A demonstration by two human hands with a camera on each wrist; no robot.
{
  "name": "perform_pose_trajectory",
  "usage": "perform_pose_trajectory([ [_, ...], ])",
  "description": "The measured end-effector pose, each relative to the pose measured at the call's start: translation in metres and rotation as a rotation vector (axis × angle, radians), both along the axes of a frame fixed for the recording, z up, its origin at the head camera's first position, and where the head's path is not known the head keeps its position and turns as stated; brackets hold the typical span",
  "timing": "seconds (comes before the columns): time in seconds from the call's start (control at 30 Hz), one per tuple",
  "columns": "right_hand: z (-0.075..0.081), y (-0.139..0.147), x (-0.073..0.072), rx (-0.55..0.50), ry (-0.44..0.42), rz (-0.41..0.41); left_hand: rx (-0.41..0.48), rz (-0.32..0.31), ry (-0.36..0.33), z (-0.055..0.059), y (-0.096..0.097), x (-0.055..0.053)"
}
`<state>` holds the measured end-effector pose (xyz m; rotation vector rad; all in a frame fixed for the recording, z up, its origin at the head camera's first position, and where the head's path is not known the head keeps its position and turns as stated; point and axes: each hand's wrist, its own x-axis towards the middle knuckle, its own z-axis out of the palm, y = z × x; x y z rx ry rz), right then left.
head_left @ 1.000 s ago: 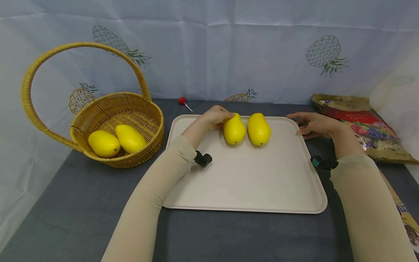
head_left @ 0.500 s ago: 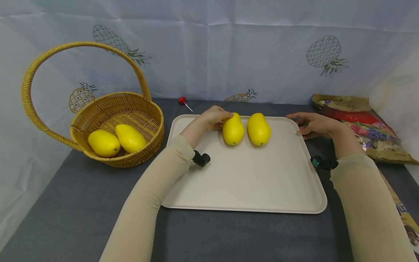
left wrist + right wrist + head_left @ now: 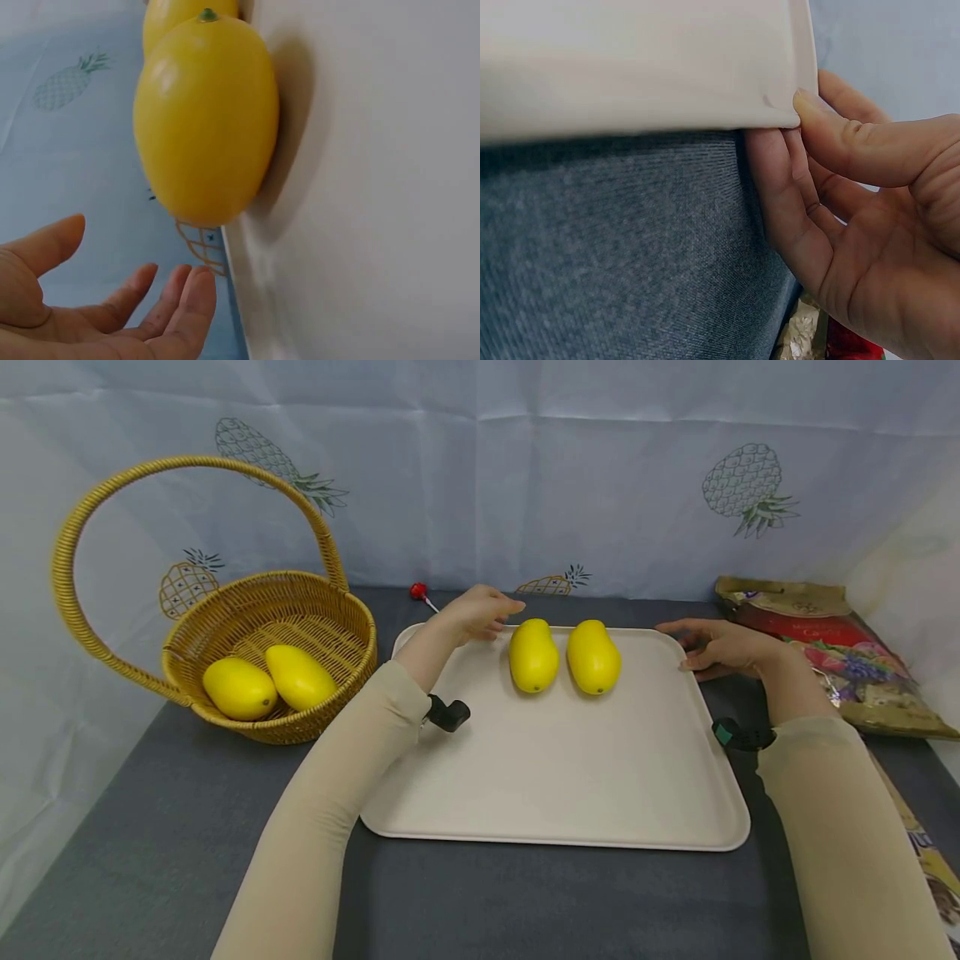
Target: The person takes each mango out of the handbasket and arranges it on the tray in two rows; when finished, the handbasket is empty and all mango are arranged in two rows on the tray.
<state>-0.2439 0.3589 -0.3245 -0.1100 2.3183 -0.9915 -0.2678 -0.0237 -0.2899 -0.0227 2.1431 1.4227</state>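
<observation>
Two yellow mangoes stand side by side at the far part of a cream tray (image 3: 570, 777): the left mango (image 3: 533, 657) and the right mango (image 3: 594, 657). My left hand (image 3: 480, 612) hovers over the tray's far left edge, its fingers spread and holding nothing. In the left wrist view a gap shows between that hand (image 3: 112, 300) and the nearer mango (image 3: 208, 124). At the far right corner, my right hand (image 3: 723, 645) grips the tray. The right wrist view shows the thumb (image 3: 855, 146) on the rim and fingers beneath it.
On the left is a wicker basket (image 3: 262, 731) with a tall handle and two more mangoes (image 3: 238, 689) inside. A red lollipop (image 3: 418, 591) lies behind the tray. Along the right side are a red and gold food bag (image 3: 832, 652) and another package (image 3: 933, 868).
My left hand has let go of the left mango and drawn back to the left and away. That mango had shifted slightly left before. The right hand has stayed put.
</observation>
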Motion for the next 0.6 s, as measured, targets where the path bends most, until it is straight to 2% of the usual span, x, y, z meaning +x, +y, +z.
perform_pose_trajectory([
  [0.37,0.000,0.000,0.000,0.001,-0.012,-0.001,-0.006,-0.046,0.102,0.040,-0.033,0.008],
  [0.6,0.000,-0.001,0.001,-0.010,-0.015,0.007,-0.016,-0.042,0.141,0.060,-0.053,0.013],
])
